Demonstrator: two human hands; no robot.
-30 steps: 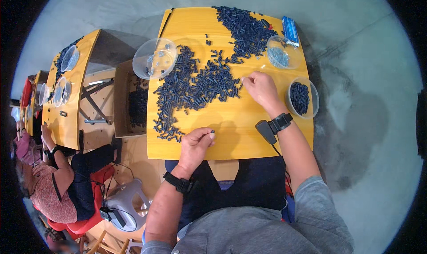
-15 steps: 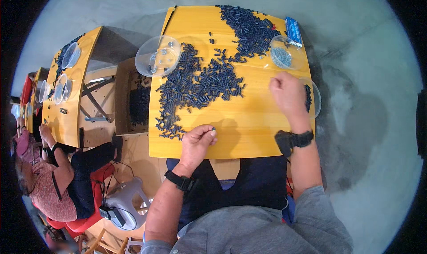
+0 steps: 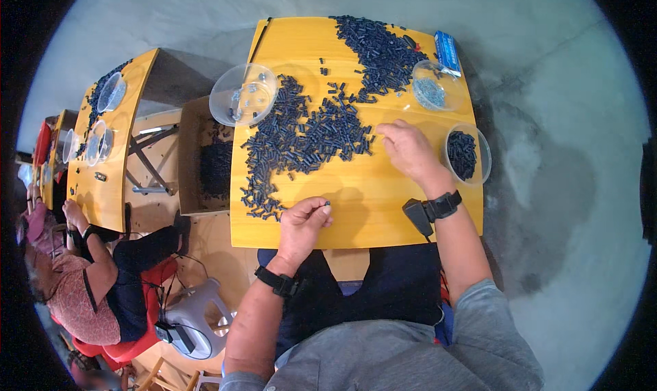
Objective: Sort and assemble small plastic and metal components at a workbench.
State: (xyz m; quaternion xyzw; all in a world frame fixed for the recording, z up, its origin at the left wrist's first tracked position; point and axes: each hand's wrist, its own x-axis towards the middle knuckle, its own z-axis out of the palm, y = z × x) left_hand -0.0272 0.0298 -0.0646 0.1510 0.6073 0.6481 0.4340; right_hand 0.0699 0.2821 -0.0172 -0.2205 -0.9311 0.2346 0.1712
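My left hand (image 3: pixel 306 225) is closed over the front of the yellow table (image 3: pixel 404 216), a small dark piece (image 3: pixel 327 203) pinched between thumb and forefinger. It looks like one of the short black tubes. Farther right, my right hand (image 3: pixel 408 149) has its fingers stretched leftward, just off the edge of a spread of short black tubes (image 3: pixel 308 138); nothing shows in them. A clear tub of black tubes (image 3: pixel 484 160) stands beside that hand. Beyond it is a clear tub (image 3: pixel 452 92) with small bluish-grey pieces.
A second heap of black tubes (image 3: pixel 380 52) covers the far right, near a blue box (image 3: pixel 446 51). One clear tub (image 3: pixel 233 110) with a few pieces sits at the left edge. An open carton (image 3: pixel 188 165) stands left, and a person (image 3: pixel 92 281) sits at another table.
My right hand has moved left and slightly nearer, from beside the right-hand tubs to the edge of the black tubes, and its fingers have opened. My left hand has stayed about still.
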